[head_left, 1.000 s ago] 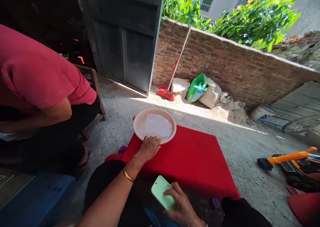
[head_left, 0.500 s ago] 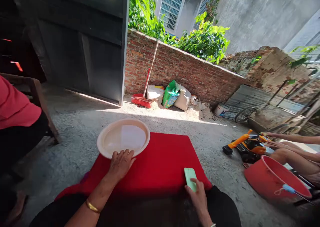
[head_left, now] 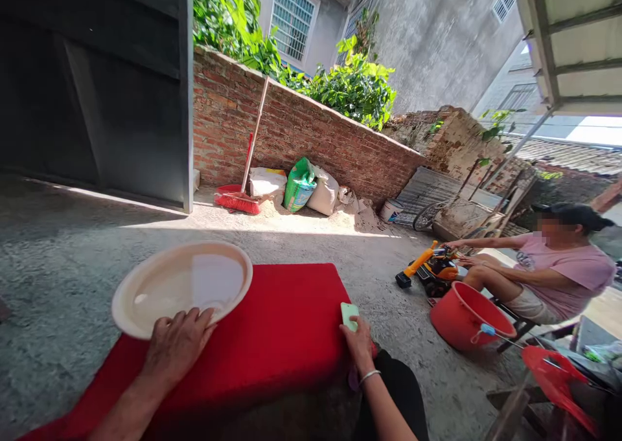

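A wide, pale cream basin (head_left: 126, 308) holding clear water stands on the left part of a red-covered table (head_left: 291, 324). My left hand (head_left: 177, 347) is closed over the basin's near rim, with the fingertips at the inner side. At the table's right edge, my right hand (head_left: 357, 340) grips a pale green phone (head_left: 348, 313) by its lower end. The phone's upper part shows above my fingers, and the rest is hidden by them.
On the right a person (head_left: 558, 266) sits by an orange and black toy vehicle (head_left: 432, 269) and a red tub (head_left: 466, 318). A red broom (head_left: 240, 201) and several sacks (head_left: 299, 185) lean at the brick wall (head_left: 330, 130). A dark metal door (head_left: 121, 104) stands left.
The view has swung right, bringing the seated person fully into sight. My right hand has moved the phone out to the table's right edge. My left hand stays on the basin rim.
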Demonstrator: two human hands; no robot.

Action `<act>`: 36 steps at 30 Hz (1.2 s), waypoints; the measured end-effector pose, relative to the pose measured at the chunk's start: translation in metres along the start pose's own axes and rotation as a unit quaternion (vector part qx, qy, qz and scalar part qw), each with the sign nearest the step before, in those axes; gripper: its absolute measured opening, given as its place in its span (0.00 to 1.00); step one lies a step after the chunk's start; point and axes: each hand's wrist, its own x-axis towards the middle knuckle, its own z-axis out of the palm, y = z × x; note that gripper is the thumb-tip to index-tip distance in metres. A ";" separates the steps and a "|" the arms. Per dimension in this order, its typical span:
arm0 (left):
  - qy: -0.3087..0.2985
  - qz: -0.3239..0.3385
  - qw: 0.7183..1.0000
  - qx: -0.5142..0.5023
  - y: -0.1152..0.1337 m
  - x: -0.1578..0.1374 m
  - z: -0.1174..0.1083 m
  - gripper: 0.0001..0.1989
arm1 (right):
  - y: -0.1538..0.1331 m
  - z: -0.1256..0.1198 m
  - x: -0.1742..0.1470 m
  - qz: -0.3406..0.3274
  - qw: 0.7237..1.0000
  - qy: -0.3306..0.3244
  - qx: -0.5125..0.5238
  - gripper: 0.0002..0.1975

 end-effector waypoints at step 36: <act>-0.084 -0.008 0.996 -0.012 0.006 0.003 -0.011 0.17 | -0.072 0.099 -0.136 -0.280 0.862 -0.413 0.089 0.22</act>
